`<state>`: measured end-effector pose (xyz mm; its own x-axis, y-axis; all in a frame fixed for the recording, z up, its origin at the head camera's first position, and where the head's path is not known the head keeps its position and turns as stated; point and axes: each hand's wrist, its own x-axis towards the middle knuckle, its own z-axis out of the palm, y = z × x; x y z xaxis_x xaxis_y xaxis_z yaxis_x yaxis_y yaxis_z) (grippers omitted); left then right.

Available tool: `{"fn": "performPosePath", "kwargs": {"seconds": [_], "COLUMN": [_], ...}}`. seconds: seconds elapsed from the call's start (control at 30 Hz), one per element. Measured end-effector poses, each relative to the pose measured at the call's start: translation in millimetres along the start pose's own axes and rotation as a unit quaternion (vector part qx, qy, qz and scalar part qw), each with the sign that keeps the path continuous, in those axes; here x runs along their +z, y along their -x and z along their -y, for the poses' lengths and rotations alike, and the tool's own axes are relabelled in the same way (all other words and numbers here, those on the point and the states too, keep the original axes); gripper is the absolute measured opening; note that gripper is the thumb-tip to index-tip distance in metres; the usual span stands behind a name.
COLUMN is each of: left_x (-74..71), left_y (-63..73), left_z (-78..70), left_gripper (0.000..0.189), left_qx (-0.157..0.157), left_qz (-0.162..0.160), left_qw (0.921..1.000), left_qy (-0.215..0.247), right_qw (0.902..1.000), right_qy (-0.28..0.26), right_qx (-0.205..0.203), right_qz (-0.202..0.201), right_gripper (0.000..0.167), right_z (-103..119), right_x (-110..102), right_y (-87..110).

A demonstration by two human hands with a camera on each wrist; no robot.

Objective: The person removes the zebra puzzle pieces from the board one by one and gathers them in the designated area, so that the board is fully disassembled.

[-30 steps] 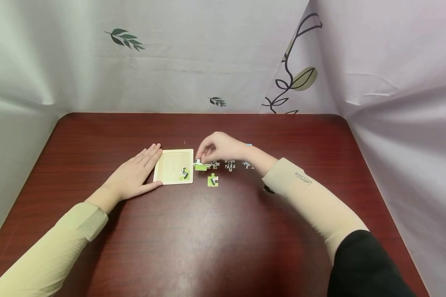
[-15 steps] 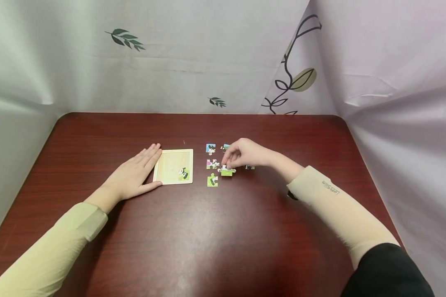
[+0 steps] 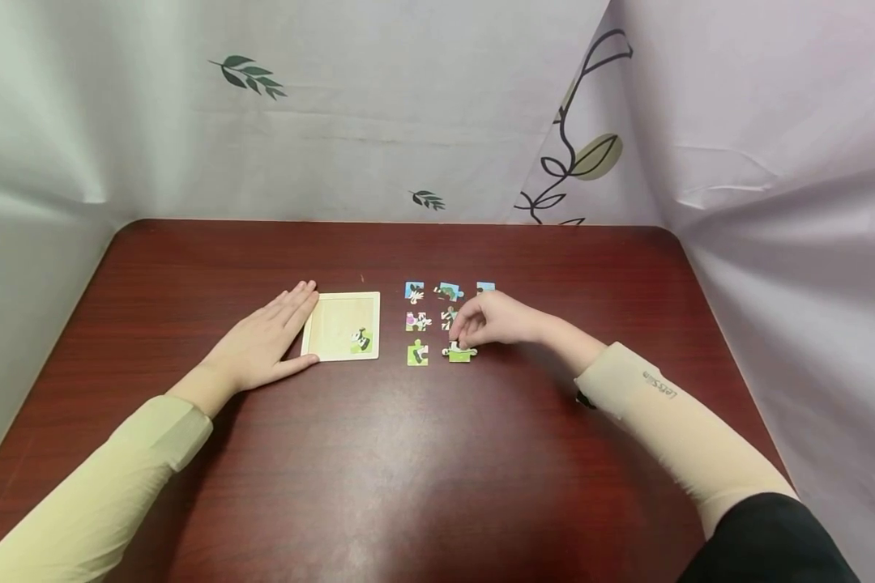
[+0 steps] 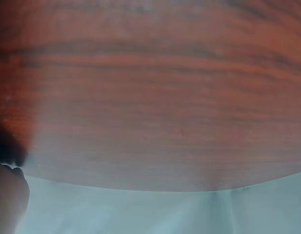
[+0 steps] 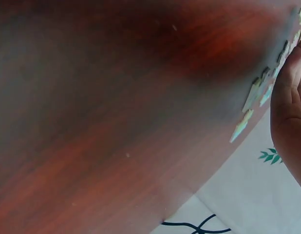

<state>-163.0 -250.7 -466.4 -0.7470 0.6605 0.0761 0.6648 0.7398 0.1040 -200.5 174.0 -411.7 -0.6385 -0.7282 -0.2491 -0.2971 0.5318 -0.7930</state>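
Observation:
In the head view my left hand (image 3: 273,340) lies flat with straight fingers, thumb and fingertips at the left edge of a pale wooden puzzle frame (image 3: 341,297). One puzzle piece with a panda (image 3: 360,340) sits in the frame's lower right corner. My right hand (image 3: 497,318) pinches a green and white puzzle piece (image 3: 459,354) between thumb and fingers, low over the table. It is level with a green panda piece (image 3: 418,353) to its left. The right wrist view shows part of the right hand (image 5: 291,107) at its edge.
Several other puzzle pieces lie in rows right of the frame, among them a blue-topped one (image 3: 414,292), a pink and white one (image 3: 418,321) and one with a tree (image 3: 450,291). A pale curtain (image 3: 335,146) hangs behind the dark red table (image 3: 379,470).
My right hand has carried the green and white puzzle piece from beside the frame to the right and toward the near side, uncovering other pieces. The left hand stays still.

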Motion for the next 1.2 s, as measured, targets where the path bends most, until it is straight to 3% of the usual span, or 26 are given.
{"fn": "performPosePath", "kwargs": {"seconds": [0.5,0.83,1.2], "left_x": [1.3,0.4,-1.5], "left_y": [0.0,0.6,0.4], "left_z": [0.9,-0.1,-2.0], "left_gripper": [0.099,0.097,0.097], "left_qx": [-0.001,-0.002,0.002], "left_qz": [0.001,0.005,0.000], "left_qw": [1.0000,1.0000,1.0000], "left_qy": [0.000,0.001,-0.002], "right_qw": [0.9970,0.9859,0.9856], "right_qy": [0.068,0.153,0.154], "right_qx": [-0.019,-0.046,-0.044], "right_qz": [-0.031,-0.050,-0.054], "right_gripper": [0.009,0.008,0.008], "right_z": [-6.5,-3.6,-2.8], "right_x": [13.7,18.6,19.4], "right_y": [0.1,-1.8,-2.1]}}
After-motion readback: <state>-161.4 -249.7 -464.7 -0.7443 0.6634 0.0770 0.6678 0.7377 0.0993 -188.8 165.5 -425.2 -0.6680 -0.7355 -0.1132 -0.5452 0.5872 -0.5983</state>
